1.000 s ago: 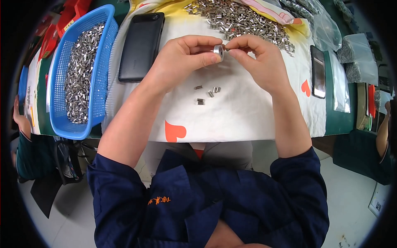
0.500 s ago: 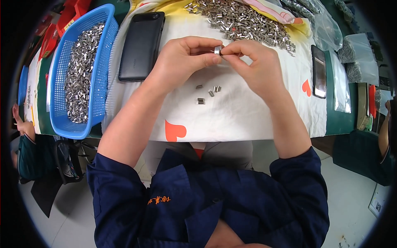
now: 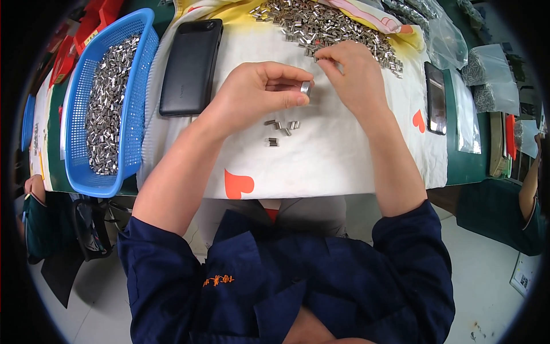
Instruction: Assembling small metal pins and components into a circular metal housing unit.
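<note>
Left hand point(image 3: 260, 94) pinches metal cylinder point(image 3: 306, 88) (right hand point(image 3: 349, 71) at pile point(image 3: 326, 26)).

Dark navy work jacket, sleeves pushed above the elbows, small orange chest emblem, red collar beneath

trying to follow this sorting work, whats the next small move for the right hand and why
Probably pinch one piece from the pile of small metal pieces: the right hand has its fingertips at the pile's near edge, while the left hand holds a metal cylinder ready beside it.
</note>
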Demonstrator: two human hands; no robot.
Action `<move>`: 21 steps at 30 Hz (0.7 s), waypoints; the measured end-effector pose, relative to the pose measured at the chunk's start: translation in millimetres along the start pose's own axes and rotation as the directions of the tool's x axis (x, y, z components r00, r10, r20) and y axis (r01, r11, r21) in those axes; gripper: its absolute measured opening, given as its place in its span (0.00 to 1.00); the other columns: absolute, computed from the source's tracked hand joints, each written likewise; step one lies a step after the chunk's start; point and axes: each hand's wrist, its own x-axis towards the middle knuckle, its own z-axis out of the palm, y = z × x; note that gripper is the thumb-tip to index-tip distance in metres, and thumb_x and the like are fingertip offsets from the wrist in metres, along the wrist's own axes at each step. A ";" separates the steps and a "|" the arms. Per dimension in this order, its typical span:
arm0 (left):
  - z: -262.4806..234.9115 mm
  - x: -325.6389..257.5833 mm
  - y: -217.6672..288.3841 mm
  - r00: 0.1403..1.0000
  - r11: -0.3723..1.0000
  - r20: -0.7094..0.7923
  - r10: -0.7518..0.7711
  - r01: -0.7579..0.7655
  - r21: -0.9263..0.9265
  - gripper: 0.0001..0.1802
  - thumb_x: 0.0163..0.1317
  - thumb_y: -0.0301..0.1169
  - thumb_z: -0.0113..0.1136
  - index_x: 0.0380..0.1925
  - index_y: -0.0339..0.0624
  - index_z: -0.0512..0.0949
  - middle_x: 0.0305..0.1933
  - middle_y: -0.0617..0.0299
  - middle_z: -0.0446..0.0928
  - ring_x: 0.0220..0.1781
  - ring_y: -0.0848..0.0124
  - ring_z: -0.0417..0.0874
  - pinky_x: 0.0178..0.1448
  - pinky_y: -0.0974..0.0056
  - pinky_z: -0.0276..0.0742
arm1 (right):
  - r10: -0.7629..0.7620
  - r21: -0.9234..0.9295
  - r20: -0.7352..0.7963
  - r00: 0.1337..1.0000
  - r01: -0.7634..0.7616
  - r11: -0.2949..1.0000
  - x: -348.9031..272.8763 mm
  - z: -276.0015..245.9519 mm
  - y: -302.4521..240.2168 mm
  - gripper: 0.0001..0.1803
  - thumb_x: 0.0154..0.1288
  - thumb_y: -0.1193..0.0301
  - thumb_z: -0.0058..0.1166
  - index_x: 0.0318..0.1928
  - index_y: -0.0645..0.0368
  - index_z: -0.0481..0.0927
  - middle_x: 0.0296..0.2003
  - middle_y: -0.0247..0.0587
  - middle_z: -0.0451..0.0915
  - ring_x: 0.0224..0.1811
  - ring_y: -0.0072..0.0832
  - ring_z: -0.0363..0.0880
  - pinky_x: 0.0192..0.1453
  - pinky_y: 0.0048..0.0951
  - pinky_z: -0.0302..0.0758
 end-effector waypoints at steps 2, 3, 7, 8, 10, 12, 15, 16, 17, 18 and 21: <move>-0.4 -0.2 -2.1 1.000 1.000 -0.004 0.009 -0.009 0.019 0.18 0.49 0.21 0.61 0.43 0.34 0.74 0.41 0.61 0.77 0.43 0.76 0.77 0.49 0.72 0.73 | -0.046 -0.099 0.023 0.999 0.048 0.994 -0.7 3.5 -2.3 0.05 0.50 0.73 0.53 0.29 0.59 0.79 0.28 0.40 0.77 0.34 0.36 0.73 0.42 0.34 0.69; -1.1 -0.2 -2.5 1.000 0.999 -0.009 0.021 -0.020 0.041 0.17 0.49 0.21 0.61 0.42 0.34 0.75 0.41 0.62 0.77 0.43 0.76 0.77 0.49 0.72 0.73 | -0.038 -0.070 0.035 0.999 0.040 0.997 -0.5 5.3 -2.7 0.05 0.50 0.73 0.53 0.28 0.59 0.79 0.28 0.40 0.76 0.35 0.37 0.73 0.43 0.34 0.69; -1.2 0.6 -1.1 1.000 1.000 -0.003 0.022 -0.022 0.010 0.17 0.49 0.21 0.61 0.42 0.34 0.74 0.41 0.61 0.77 0.42 0.76 0.77 0.48 0.72 0.73 | 0.027 -0.012 0.076 0.997 -0.027 1.000 -4.2 1.2 -3.5 0.04 0.49 0.73 0.54 0.27 0.59 0.79 0.27 0.39 0.76 0.36 0.37 0.72 0.43 0.33 0.68; -1.5 1.8 -0.8 0.999 0.999 -0.008 0.033 -0.033 0.033 0.17 0.49 0.21 0.60 0.43 0.34 0.74 0.41 0.61 0.77 0.43 0.76 0.77 0.48 0.72 0.73 | 0.028 -0.012 0.076 0.997 -0.027 1.000 -2.5 0.8 -2.1 0.04 0.49 0.73 0.54 0.27 0.59 0.79 0.27 0.39 0.76 0.36 0.37 0.72 0.43 0.33 0.68; -1.2 1.6 -0.9 0.999 0.998 -0.007 0.037 -0.037 0.057 0.18 0.49 0.21 0.60 0.43 0.34 0.74 0.41 0.61 0.77 0.43 0.76 0.77 0.48 0.72 0.73 | -0.019 -0.045 0.088 0.996 0.023 0.999 -1.0 0.6 0.7 0.04 0.49 0.73 0.54 0.28 0.58 0.79 0.28 0.40 0.76 0.36 0.38 0.72 0.44 0.34 0.68; -2.4 1.0 -0.5 0.998 0.998 -0.018 0.054 -0.054 0.026 0.18 0.50 0.20 0.60 0.43 0.34 0.74 0.42 0.61 0.77 0.43 0.76 0.77 0.49 0.73 0.72 | -0.039 -0.052 0.062 0.997 0.043 0.998 -2.0 1.8 -1.2 0.05 0.49 0.73 0.54 0.29 0.58 0.79 0.28 0.38 0.76 0.35 0.35 0.73 0.43 0.32 0.69; -3.3 1.7 -3.0 0.995 0.998 -0.078 0.061 -0.064 -0.029 0.17 0.51 0.23 0.60 0.43 0.34 0.75 0.35 0.60 0.78 0.38 0.78 0.77 0.44 0.75 0.72 | 0.057 0.203 0.046 0.997 -0.066 0.977 -1.5 -6.8 -14.0 0.05 0.50 0.73 0.54 0.30 0.59 0.79 0.28 0.36 0.77 0.32 0.29 0.73 0.40 0.26 0.70; -4.1 1.8 -2.0 0.995 0.998 -0.083 0.062 -0.064 -0.029 0.17 0.51 0.23 0.60 0.43 0.34 0.75 0.35 0.60 0.78 0.38 0.78 0.77 0.44 0.75 0.72 | 0.172 0.445 0.090 0.981 -0.194 0.874 -1.9 -10.2 -18.6 0.05 0.51 0.73 0.54 0.30 0.59 0.79 0.27 0.35 0.78 0.31 0.26 0.73 0.39 0.23 0.70; -5.3 1.9 -0.2 0.994 0.998 -0.100 0.048 -0.052 -0.035 0.17 0.52 0.23 0.59 0.44 0.34 0.74 0.38 0.60 0.77 0.39 0.77 0.77 0.46 0.74 0.72 | 0.168 0.447 0.092 0.981 -0.192 0.874 -3.0 -10.6 -18.4 0.05 0.51 0.73 0.54 0.30 0.59 0.79 0.27 0.35 0.78 0.31 0.26 0.73 0.39 0.23 0.70; -5.3 2.4 1.2 0.993 0.998 -0.114 0.035 -0.040 -0.042 0.18 0.52 0.22 0.58 0.45 0.33 0.73 0.41 0.61 0.77 0.41 0.76 0.76 0.48 0.72 0.72 | 0.158 0.562 0.165 0.974 -0.224 0.796 -5.0 -12.9 -16.3 0.05 0.51 0.73 0.54 0.30 0.59 0.79 0.27 0.34 0.78 0.30 0.23 0.73 0.37 0.21 0.70; -5.3 2.5 1.2 0.994 0.994 -0.097 0.051 -0.060 -0.094 0.18 0.52 0.23 0.58 0.46 0.33 0.72 0.39 0.61 0.77 0.40 0.76 0.76 0.48 0.72 0.72 | 0.115 0.633 0.242 0.964 -0.246 0.734 -7.1 -14.4 -20.8 0.05 0.51 0.74 0.54 0.30 0.60 0.78 0.26 0.33 0.78 0.28 0.20 0.73 0.35 0.19 0.70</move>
